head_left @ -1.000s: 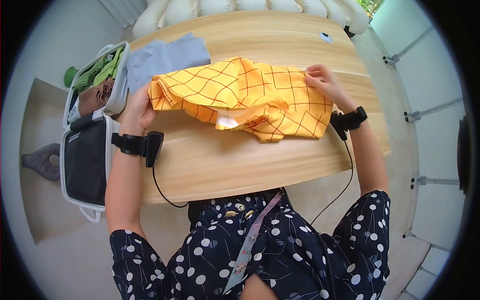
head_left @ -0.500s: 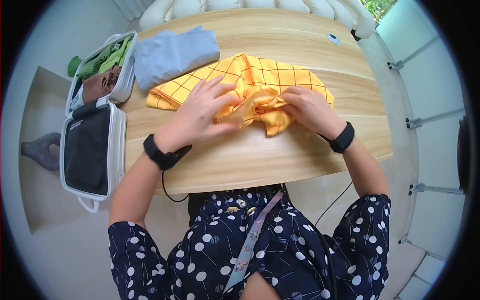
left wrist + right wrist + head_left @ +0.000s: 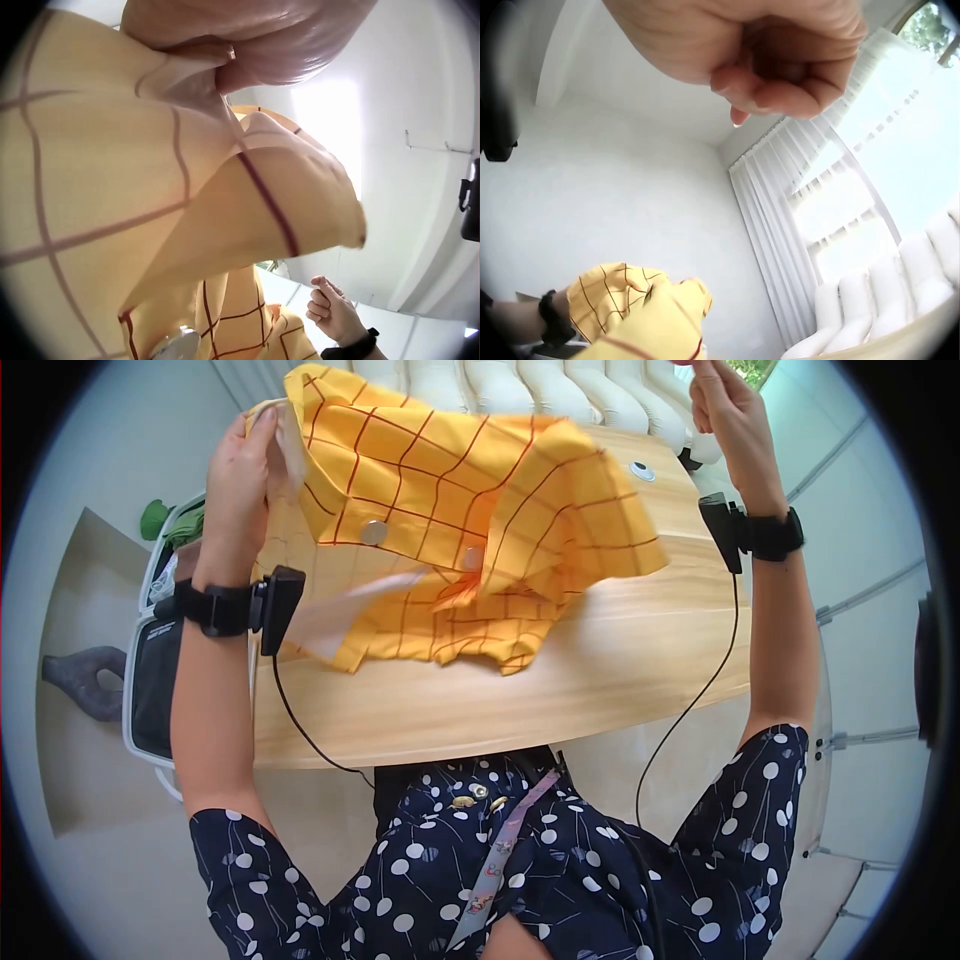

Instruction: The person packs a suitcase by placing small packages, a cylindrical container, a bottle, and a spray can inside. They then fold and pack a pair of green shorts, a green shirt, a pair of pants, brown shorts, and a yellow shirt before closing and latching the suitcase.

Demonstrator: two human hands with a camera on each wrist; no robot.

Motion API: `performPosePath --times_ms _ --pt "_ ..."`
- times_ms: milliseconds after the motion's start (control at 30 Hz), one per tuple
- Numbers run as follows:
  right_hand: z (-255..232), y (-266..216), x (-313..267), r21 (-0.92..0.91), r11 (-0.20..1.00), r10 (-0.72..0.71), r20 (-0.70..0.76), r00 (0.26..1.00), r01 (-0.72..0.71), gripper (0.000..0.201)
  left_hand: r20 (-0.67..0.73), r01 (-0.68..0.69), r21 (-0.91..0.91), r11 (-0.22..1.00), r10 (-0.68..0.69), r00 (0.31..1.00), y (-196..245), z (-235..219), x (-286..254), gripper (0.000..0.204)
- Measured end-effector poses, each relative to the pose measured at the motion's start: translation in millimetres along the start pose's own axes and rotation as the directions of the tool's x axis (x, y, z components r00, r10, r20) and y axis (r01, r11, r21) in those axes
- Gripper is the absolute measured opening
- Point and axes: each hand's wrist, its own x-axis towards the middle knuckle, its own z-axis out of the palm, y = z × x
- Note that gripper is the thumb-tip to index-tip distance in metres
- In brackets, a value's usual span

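A yellow garment [image 3: 420, 470] with a dark red grid and large pale round discs hangs spread over the table. My left hand [image 3: 235, 490] pinches its upper left edge between thumb and fingers, where a pale inner side shows. The left wrist view has the cloth [image 3: 97, 165] bunched under that hand's fingers. Off to the right, my right hand [image 3: 735, 425] is raised away from the garment. In the right wrist view its fingers [image 3: 795, 94] are curled in, with nothing seen between them. The garment's right side swings loose, slightly blurred.
Under it lies a wooden table [image 3: 640, 650]. To the left stands an open suitcase [image 3: 135, 690], partly covered by my left arm, with green clothes [image 3: 185, 528] inside. A small white and black disc [image 3: 642, 471] lies at the back right, before a cream sofa [image 3: 540, 395].
Both hands have risen from the cloth and moved apart. The garment has gone from bunched on the table to lifted by my left hand; my right hand has left it. The folded blue cloth is now hidden.
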Motion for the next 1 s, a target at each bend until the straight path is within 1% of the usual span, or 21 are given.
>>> performPosePath --times_ms 33,67,100,133,167,200,267,300,400,467,500,567,600,667,700,733,800,867,900,967,1000 --pt "3 6 2 -0.113 0.991 -0.06 0.064 0.996 0.067 0.029 0.061 -0.096 0.097 0.991 0.09 0.994 1 -5 3 0.022" --pt "12 9 0 -0.219 0.966 -0.109 0.136 0.985 0.137 0.027 -0.011 0.076 -0.134 0.988 -0.079 0.997 17 8 0 0.022" --pt "22 16 -12 -0.136 0.971 -0.146 0.308 0.94 0.196 0.026 -0.019 0.073 -0.131 0.989 -0.077 0.997 16 4 5 0.022" --pt "31 12 -29 -0.236 0.955 -0.069 0.41 0.909 0.179 0.026 0.048 0.07 -0.087 0.994 -0.066 0.997 13 3 15 0.022" --pt "44 20 -46 -0.375 0.885 -0.077 0.467 0.881 0.276 0.035 0.114 0.065 -0.044 0.997 -0.06 0.992 12 -1 19 0.022" --pt "53 25 -67 -0.391 0.896 0.024 0.517 0.856 0.211 0.072 0.104 0.068 -0.037 0.997 -0.064 0.992 17 7 14 0.022" --pt "74 40 -95 -0.416 0.832 -0.013 0.647 0.763 0.367 0.093 0.144 -0.019 -0.181 0.983 0.045 0.988 29 24 7 0.02" --pt "81 46 -104 -0.436 0.843 0.066 0.666 0.743 0.316 0.093 0.14 -0.016 -0.176 0.984 0.041 0.989 31 23 5 0.02" --pt "113 65 -121 -0.385 0.876 0.008 0.615 0.789 0.29 0.093 0.079 -0.008 -0.111 0.994 0.017 0.997 34 17 6 0.02" --pt "136 69 -125 -0.251 0.89 -0.229 0.477 0.849 0.381 0.083 0.083 -0.007 -0.078 0.997 0.014 0.996 36 10 5 0.02" --pt "142 75 -122 -0.245 0.891 -0.231 0.478 0.847 0.381 0.083 0.08 -0.006 -0.073 0.997 0.012 0.997 35 8 3 0.02" --pt "152 91 -104 -0.347 0.935 0.201 0.68 0.705 0.068 0.061 -0.158 -0.084 -0.153 0.985 0.06 0.986 49 19 -5 0.02" --pt "150 94 -94 -0.359 0.933 0.244 0.657 0.714 0.011 0.038 -0.16 -0.092 -0.148 0.985 0.068 0.985 49 8 -1 0.02" --pt "143 125 -68 -0.004 0.975 0.177 0.613 0.77 -0.221 0.031 -0.21 -0.054 -0.103 0.993 0.031 0.977 45 -42 9 0.019" --pt "130 119 -57 0.09 0.978 0.127 0.469 0.874 -0.19 0.033 -0.211 -0.059 -0.098 0.993 0.037 0.977 38 -61 14 0.019" --pt "118 117 -41 0.102 0.967 0.181 0.371 0.911 -0.234 0.039 -0.215 -0.009 -0.078 0.997 -0.008 0.976 27 -82 18 0.023" --pt "87 82 -15 0.335 0.87 0.197 0.436 0.878 -0.361 0.041 -0.207 0.042 -0.061 0.997 -0.053 0.977 -2 -97 17 0.029" --pt "69 50 4 0.429 0.839 0.118 0.459 0.881 -0.335 0.044 -0.347 0.309 0.076 0.948 -0.265 0.9 -23 -95 19 0.043" --pt "66 38 11 0.44 0.841 0.1 0.446 0.889 -0.316 0.045 -0.411 0.379 0.299 0.876 -0.241 0.879 -13 -75 7 0.052" --pt "81 4 12 0.476 0.819 0.068 0.474 0.878 -0.321 0.039 -0.285 0.046 0.535 0.844 0.129 0.95 -22 -40 -4 0.043" --pt "92 -8 11 0.505 0.794 0.03 0.523 0.852 -0.339 0.034 -0.09 -0.105 0.574 0.812 0.19 0.978 -19 -21 -6 0.044"
